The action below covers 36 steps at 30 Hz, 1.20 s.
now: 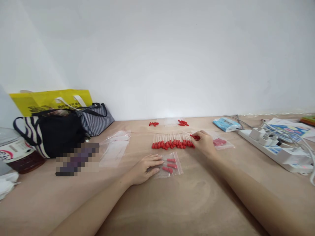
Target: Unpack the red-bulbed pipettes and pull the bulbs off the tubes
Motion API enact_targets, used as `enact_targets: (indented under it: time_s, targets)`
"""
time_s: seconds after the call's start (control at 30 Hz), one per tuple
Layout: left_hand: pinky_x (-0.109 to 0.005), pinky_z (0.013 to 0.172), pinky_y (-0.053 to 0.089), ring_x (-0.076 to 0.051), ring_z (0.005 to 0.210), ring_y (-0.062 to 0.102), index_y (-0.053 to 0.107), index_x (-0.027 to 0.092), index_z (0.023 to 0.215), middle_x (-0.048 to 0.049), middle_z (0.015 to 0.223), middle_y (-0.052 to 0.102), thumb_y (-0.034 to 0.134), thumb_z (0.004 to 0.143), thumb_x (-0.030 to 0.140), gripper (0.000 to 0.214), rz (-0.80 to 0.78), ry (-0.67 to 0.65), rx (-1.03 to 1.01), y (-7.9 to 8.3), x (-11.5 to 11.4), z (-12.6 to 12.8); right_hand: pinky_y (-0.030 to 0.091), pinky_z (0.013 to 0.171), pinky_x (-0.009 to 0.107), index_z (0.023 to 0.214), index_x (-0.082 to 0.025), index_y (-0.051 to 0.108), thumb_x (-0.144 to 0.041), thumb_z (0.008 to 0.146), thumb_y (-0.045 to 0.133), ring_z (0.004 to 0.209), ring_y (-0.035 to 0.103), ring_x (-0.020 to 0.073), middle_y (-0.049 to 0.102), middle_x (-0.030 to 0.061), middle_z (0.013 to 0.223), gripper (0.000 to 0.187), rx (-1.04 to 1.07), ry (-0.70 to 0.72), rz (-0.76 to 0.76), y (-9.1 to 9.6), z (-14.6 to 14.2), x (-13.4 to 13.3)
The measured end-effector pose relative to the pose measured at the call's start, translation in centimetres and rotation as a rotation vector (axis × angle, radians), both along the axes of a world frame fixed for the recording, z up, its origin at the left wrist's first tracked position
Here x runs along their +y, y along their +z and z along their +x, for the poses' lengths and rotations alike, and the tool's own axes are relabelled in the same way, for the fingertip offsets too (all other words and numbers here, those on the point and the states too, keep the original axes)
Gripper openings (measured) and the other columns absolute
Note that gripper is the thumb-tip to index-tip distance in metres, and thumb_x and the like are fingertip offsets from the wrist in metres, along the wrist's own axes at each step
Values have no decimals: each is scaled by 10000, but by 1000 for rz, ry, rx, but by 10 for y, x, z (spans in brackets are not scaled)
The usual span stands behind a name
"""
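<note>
Red-tipped sticks (169, 143) point away, red ends nearest. Right fingers (201, 135) pinch one, slanting leftward; left fingers (154, 162), loosely spread, rest on zip bag (177, 172); nearer surface (157, 209) has room.

Bright red at the rounded ends of the thin plastic sticks (173, 143), translucent whitish along the stems. Red again inside the flat, clear zip bag (178, 164). Thin red line on the flat, transparent plastic sleeves (113, 152). Vivid yellow with dark print on the large rectangular shopping bag (49, 100). Fine dark-and-white stripes over the boxy fabric pouch (93, 121); broad white bands on the soft black cloth bag (61, 132). Plain tan across the smooth tabletop (152, 209).
</note>
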<state>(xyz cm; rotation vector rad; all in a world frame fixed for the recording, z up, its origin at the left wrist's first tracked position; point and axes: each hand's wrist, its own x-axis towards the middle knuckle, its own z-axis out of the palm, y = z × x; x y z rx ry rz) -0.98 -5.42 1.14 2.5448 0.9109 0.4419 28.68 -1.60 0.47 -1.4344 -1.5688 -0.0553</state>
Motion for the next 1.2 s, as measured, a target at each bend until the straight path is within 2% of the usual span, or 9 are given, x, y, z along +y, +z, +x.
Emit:
enact_targets:
  time_s: [0.07,0.2,0.43,0.6,0.77,0.87,0.97,1.07,1.2]
  targets:
    - [-392,1022,288,-185,1204,392,528,246,1159,-39,1269,476,455,836,299,335,5,-3,-5,0,0,0,446,617,267,658,-164,615,-206,701,482,635,558,148,595,64,746,145,-123,4,54,-6,-9,5]
    - [-392,1016,296,-187,1197,401,530,251,1156,-38,1262,484,457,835,305,333,8,-7,-15,0,0,0,445,640,270,674,-171,623,-199,749,452,675,556,155,582,75,795,188,-227,13,48,-13,-21,11]
    - [-397,1021,290,-189,1200,398,529,254,1157,-34,1272,475,452,838,308,333,4,-5,-14,1,-1,1,450,693,298,819,-171,639,-281,754,527,758,565,189,587,84,828,170,-248,77,-26,-15,-27,8]
    - [-398,1029,277,-192,1202,395,532,257,1154,-31,1269,478,453,840,309,328,-10,-9,-18,0,-1,1,441,736,333,931,-146,613,-409,737,556,803,566,213,591,108,888,330,-189,107,-117,-15,-20,2]
    - [-392,1028,281,-187,1203,394,522,262,1164,-27,1274,472,446,843,312,334,-5,-1,-8,0,-1,1,425,759,344,947,-146,596,-480,694,580,840,551,225,591,102,889,419,-163,125,-118,-15,-8,-7]
    - [-393,1024,287,-186,1197,401,524,248,1163,-35,1269,478,447,839,300,337,-1,3,1,1,-1,1,420,737,333,901,-145,598,-436,708,576,802,542,209,591,88,830,350,-111,148,-69,-11,-7,-18]
    - [-395,1019,294,-188,1194,405,531,243,1155,-37,1267,479,450,836,294,333,-1,7,-2,2,-2,2,415,670,298,806,-168,602,-338,747,538,709,528,170,586,51,722,191,-56,277,-64,-6,-17,-34]
    - [-394,1021,294,-187,1196,403,507,243,1180,-31,1263,483,460,829,287,357,-4,10,-19,3,-3,2,404,662,288,665,-193,598,-239,716,554,657,512,147,584,17,650,82,-92,474,-176,-3,-33,-49]
    - [-360,996,342,-187,1152,455,506,208,1185,-40,1226,520,482,806,268,385,-3,69,-80,2,-4,3,391,659,289,650,-196,630,-225,681,589,633,488,136,568,3,628,59,-130,527,-323,-3,-48,-57]
